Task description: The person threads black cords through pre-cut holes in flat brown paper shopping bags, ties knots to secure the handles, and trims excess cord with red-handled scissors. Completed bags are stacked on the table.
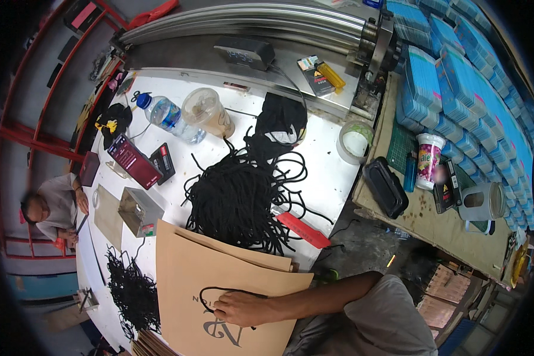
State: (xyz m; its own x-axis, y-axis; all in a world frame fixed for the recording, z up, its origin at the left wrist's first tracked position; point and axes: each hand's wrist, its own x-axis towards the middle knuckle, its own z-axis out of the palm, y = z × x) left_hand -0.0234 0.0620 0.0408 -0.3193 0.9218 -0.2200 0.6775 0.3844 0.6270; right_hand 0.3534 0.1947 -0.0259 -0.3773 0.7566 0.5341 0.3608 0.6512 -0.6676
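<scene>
A brown kraft paper bag (pixel 187 264) with dark print lies flat at the lower middle, over the edge of more brown paper. Across its upper face loops a black cord (pixel 219 289). My right hand (pixel 240 308) rests on the bag with its fingers curled and closed at the cord; the fingertips are partly hidden. My left hand is not in view. Just beyond the bag is a big heap of black cords (pixel 234 199), with a red-handled cutter (pixel 302 229) at its right side. A smaller pile of black cords (pixel 130 291) lies left of the bag.
Farther back on the white table stand a water bottle (pixel 169 115), a plastic cup (pixel 207 113) and a tape roll (pixel 355 142). A metal box (pixel 139 212) is left of the heap. Blue stacks (pixel 448 77) fill the right side. Another person (pixel 56 207) sits at far left.
</scene>
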